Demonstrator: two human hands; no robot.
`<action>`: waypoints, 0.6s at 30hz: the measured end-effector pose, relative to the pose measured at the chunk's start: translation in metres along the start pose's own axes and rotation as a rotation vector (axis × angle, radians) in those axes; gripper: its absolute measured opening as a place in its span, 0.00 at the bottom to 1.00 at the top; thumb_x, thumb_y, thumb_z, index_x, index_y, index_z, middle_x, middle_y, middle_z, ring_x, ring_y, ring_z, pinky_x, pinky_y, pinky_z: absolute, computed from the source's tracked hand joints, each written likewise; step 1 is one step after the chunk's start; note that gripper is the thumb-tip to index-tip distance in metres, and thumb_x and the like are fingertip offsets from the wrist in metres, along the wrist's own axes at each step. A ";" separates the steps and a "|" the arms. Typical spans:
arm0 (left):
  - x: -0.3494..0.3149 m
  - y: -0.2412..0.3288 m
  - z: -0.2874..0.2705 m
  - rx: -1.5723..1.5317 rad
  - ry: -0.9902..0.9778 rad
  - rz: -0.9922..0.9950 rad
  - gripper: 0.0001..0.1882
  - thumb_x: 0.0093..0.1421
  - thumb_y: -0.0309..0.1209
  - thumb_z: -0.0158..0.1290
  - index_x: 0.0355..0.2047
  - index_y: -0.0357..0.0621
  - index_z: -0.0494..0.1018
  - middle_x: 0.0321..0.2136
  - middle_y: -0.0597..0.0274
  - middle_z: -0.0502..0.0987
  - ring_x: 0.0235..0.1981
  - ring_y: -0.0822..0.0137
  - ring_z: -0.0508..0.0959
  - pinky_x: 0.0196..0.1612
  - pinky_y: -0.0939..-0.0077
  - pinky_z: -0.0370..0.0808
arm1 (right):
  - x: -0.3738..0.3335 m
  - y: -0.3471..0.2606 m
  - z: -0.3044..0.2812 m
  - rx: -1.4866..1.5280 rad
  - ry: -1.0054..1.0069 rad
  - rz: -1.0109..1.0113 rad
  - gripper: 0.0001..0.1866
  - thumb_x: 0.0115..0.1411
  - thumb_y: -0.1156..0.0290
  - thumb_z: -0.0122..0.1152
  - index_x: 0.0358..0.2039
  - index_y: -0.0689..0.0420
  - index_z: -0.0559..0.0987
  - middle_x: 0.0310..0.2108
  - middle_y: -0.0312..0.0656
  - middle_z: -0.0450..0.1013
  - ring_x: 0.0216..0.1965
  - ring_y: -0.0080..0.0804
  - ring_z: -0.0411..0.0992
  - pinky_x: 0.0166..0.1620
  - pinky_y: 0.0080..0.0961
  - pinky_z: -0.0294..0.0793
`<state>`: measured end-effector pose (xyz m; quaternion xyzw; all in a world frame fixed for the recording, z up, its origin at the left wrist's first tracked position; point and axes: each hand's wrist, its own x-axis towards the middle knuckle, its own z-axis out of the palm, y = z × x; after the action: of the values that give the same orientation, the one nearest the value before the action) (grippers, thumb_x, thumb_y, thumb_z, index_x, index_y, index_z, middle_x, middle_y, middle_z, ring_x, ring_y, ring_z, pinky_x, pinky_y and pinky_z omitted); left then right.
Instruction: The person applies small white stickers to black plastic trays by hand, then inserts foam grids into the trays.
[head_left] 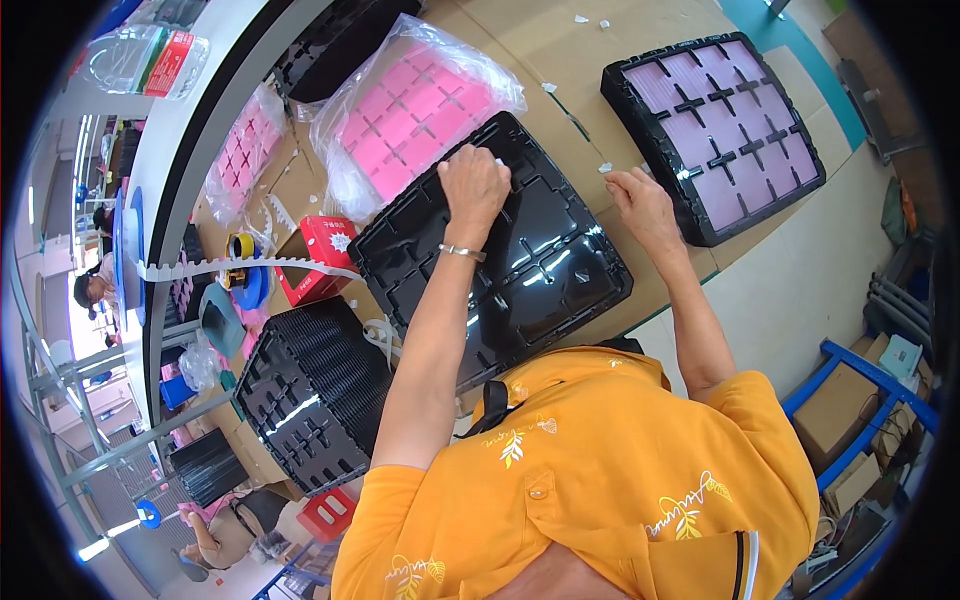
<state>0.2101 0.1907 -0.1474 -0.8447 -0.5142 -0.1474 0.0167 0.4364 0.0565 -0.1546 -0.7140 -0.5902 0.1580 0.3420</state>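
In front of me lies a glossy black plastic tray (545, 265) with cross-shaped ribs, set at a slant. My left hand (475, 190) is closed over its far part, fingers bent down against the surface. A speck of white shows beside those fingertips; what they grip is hidden. My right hand (645, 210) hovers past the tray's right edge, thumb and fingers pinched together. At its fingertips is a small white piece (606, 168). Farther right lies another black tray (710, 240), with pale pink sheets between its cross-shaped dividers.
Clear plastic wraps a bright pink slotted sheet (415, 110) beyond the tray. Leftward are a red box (325, 245), a toothed white strip (220, 267), a tape roll (240, 246) and stacked black trays (320, 390). White scraps dot the cardboard (560, 50). People work far left.
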 end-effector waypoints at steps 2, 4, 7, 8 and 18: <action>-0.009 -0.017 -0.013 0.014 0.035 -0.036 0.10 0.49 0.34 0.53 0.20 0.39 0.76 0.23 0.53 0.75 0.30 0.53 0.76 0.35 0.54 0.67 | 0.001 -0.001 0.001 -0.002 -0.011 -0.008 0.08 0.61 0.68 0.58 0.38 0.56 0.81 0.32 0.45 0.74 0.34 0.48 0.75 0.37 0.39 0.74; -0.029 -0.031 -0.044 -0.017 0.198 -0.117 0.09 0.48 0.34 0.53 0.18 0.42 0.73 0.22 0.54 0.74 0.29 0.52 0.75 0.32 0.54 0.68 | 0.002 0.005 0.000 -0.008 0.009 0.009 0.08 0.62 0.68 0.58 0.38 0.56 0.81 0.33 0.45 0.74 0.34 0.48 0.75 0.38 0.39 0.74; -0.086 -0.074 -0.103 0.188 0.402 -0.304 0.09 0.49 0.33 0.56 0.18 0.44 0.69 0.20 0.56 0.71 0.26 0.51 0.75 0.30 0.54 0.71 | 0.006 0.014 -0.005 0.029 0.026 0.028 0.08 0.61 0.69 0.58 0.38 0.56 0.81 0.33 0.45 0.75 0.35 0.48 0.76 0.38 0.38 0.74; -0.115 -0.098 -0.117 0.222 0.404 -0.464 0.08 0.50 0.33 0.56 0.20 0.45 0.70 0.20 0.56 0.71 0.25 0.51 0.76 0.30 0.54 0.72 | 0.012 0.013 -0.006 0.035 0.011 0.007 0.08 0.61 0.69 0.58 0.38 0.56 0.81 0.33 0.45 0.75 0.35 0.48 0.76 0.38 0.38 0.74; -0.185 -0.169 -0.128 -0.038 0.197 -0.735 0.10 0.63 0.35 0.50 0.41 0.47 0.77 0.32 0.46 0.80 0.32 0.45 0.81 0.38 0.55 0.76 | 0.182 -0.058 0.082 0.096 -0.066 -0.286 0.10 0.62 0.71 0.52 0.40 0.55 0.81 0.38 0.50 0.78 0.39 0.50 0.76 0.42 0.40 0.75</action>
<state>-0.0466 0.0874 -0.0953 -0.5857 -0.7761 -0.2338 -0.0037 0.3888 0.2577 -0.1418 -0.5999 -0.6885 0.1593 0.3750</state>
